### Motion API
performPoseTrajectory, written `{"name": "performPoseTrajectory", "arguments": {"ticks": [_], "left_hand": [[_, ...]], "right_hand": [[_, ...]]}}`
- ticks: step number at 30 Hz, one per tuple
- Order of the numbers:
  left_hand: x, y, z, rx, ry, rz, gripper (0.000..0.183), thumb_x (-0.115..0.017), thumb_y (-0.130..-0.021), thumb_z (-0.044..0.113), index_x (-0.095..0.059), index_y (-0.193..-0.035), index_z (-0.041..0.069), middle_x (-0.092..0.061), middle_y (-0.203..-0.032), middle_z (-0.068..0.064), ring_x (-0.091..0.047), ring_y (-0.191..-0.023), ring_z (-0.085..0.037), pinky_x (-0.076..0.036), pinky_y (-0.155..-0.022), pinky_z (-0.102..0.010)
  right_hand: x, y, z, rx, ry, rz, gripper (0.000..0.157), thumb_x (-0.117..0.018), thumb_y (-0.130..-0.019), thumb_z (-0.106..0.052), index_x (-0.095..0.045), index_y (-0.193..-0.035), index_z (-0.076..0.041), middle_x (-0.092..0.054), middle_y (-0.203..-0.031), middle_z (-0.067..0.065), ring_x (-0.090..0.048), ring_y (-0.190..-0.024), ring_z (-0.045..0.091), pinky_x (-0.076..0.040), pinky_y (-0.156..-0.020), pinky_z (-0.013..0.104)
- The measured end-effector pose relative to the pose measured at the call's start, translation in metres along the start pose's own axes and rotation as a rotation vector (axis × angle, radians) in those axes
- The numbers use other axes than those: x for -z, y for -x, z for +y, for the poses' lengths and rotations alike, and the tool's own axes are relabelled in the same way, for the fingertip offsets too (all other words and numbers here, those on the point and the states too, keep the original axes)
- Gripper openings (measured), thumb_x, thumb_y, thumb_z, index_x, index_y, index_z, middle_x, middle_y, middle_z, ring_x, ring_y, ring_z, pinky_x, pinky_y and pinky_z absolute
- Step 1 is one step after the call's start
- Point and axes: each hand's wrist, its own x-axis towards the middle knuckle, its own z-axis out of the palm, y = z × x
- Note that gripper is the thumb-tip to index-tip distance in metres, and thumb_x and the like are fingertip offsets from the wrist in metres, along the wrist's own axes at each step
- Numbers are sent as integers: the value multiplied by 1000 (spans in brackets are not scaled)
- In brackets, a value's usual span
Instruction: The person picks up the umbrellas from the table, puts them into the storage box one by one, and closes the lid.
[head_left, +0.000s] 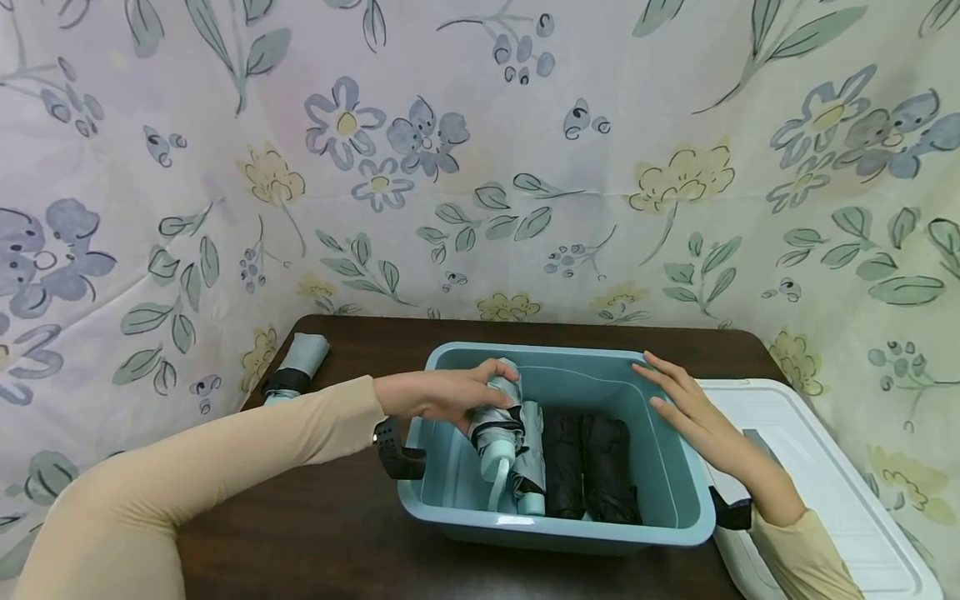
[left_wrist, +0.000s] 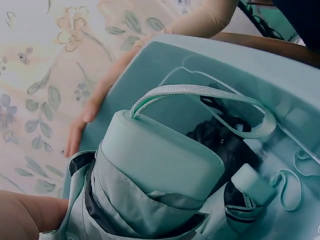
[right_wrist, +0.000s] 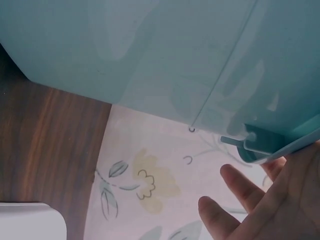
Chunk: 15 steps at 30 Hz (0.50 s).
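Note:
My left hand [head_left: 453, 395] grips a folded pale blue-green umbrella [head_left: 498, 433] over the left part of the blue bin [head_left: 667, 533]. Its handle end and looped wrist strap [left_wrist: 200, 92] point toward the bin's near side. Beside it in the bin lies a second pale folded umbrella [head_left: 532, 458], then two black folded umbrellas, one [head_left: 562, 462] next to the other [head_left: 609, 467]. With fingers extended, my right hand [head_left: 701, 417] rests at the bin's right rim; in the right wrist view the fingers spread beside the outer wall.
Another pale umbrella with a dark band [head_left: 296, 367] lies on the dark wooden table [head_left: 300, 517] at the back left, partly behind my left arm. A white lid [head_left: 832, 483] lies right of the bin. Floral cloth [head_left: 495, 167] hangs behind the table.

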Motion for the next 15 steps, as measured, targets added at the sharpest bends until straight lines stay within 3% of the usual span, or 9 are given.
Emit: {"name": "performPoseTrajectory", "arguments": {"ticks": [15], "left_hand": [[-9,-30,-12,89,-48,-3,38,-53,-94,13,-32,-126,18,-30,-125,-13,-48,-96,-29,-50,-60,-41]], "right_hand": [[1,0,-1,12,-9,0,49,-44,-98,-13,-31,-145,-22,-10,-154,0,-11,-138,39,-17,-93,72]]}}
